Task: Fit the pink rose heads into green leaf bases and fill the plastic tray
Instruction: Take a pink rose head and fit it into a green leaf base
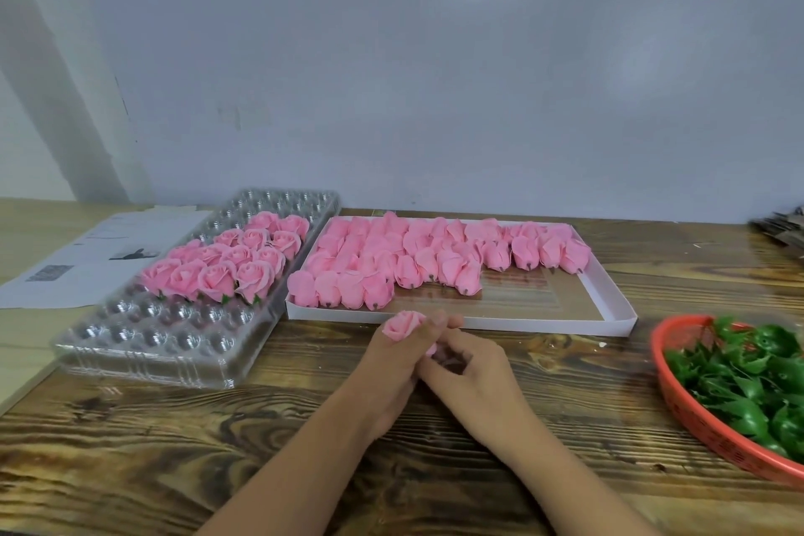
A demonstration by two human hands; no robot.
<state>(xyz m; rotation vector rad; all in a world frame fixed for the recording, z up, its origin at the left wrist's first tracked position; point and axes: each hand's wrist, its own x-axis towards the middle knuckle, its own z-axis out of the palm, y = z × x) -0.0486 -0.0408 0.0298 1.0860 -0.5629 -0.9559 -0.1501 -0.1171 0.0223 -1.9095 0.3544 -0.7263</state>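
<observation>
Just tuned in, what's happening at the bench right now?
A person is assembling artificial roses at a wooden table. The left hand holds a pink rose head, and the right hand works at its underside; what the right fingers hold is hidden. The clear plastic tray is partly filled with finished roses, its near rows empty. The white box holds loose rose heads, and the red basket holds green leaf bases.
</observation>
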